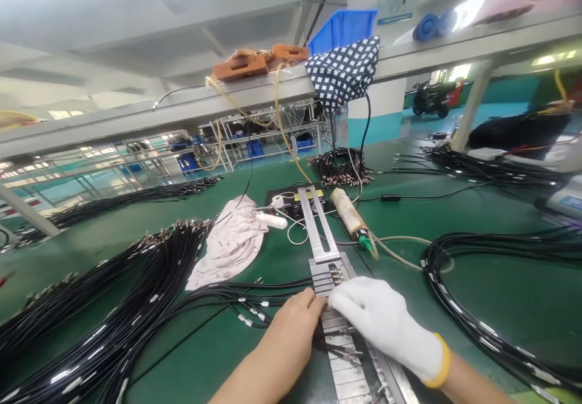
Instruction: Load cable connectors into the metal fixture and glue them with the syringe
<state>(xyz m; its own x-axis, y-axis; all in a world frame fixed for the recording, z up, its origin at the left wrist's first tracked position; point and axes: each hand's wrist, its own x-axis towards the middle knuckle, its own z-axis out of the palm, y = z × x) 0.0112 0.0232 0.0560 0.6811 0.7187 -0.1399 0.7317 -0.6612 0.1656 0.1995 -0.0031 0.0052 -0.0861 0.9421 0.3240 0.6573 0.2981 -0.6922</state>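
Observation:
My bare left hand [293, 325] rests on a slotted metal fixture [343, 373] at the bench's near edge, its fingers curled together and pinching at thin black cables [254, 298] with metal ends that lead into the slots. My right hand [384, 322], in a white glove with a yellow cuff, presses down on the same fixture beside it, fingers bent over the cable ends. What each fingertip grips is hidden. A metal bar [318, 225] stands up from the fixture's far end.
A big bundle of black cables [113, 319] fans across the green bench at left. A cable coil [477, 313] lies at right, a white cloth [230, 243] and a soldering tool [350, 216] behind the fixture. An overhead shelf [254, 97] holds a blue bin.

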